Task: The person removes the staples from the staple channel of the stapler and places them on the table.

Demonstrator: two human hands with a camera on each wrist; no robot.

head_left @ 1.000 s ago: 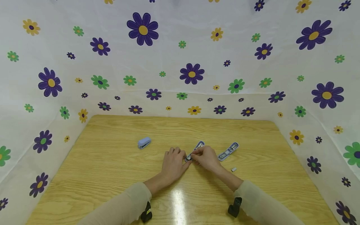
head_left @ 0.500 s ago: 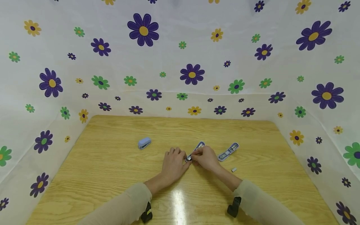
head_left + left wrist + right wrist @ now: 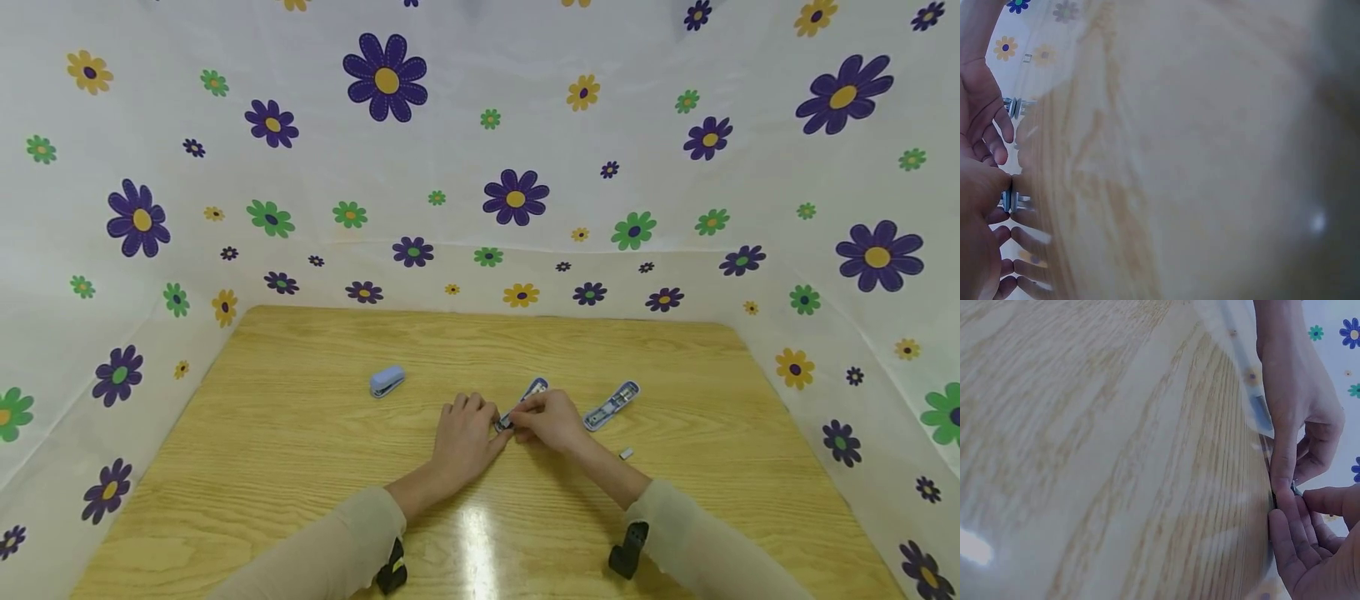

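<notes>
A small blue stapler (image 3: pixel 536 389) lies opened out flat on the table, slanting away to the right. My left hand (image 3: pixel 462 435) holds its near end between thumb and index finger, the other fingers resting on the wood. Over the stapler's near half, the thumb and index finger of my right hand (image 3: pixel 557 423) pinch a small silver piece, probably a strip of staples; the fingertips mostly cover it. In the right wrist view the left hand (image 3: pixel 1297 400) and right hand (image 3: pixel 1329 556) meet at the fingertips, and the stapler is largely hidden.
A second opened stapler (image 3: pixel 612 406) lies right of my right hand, with a small grey block of staples (image 3: pixel 626 454) nearer me. At the left stands a closed blue stapler (image 3: pixel 387 381). Flower-printed white cloth (image 3: pixel 450 167) walls the wooden table (image 3: pixel 315 450) at back and sides.
The silver piece at my right fingertips showed brightly above the stapler's near end and now looks lower and darker there. Both hands have stayed almost in place.
</notes>
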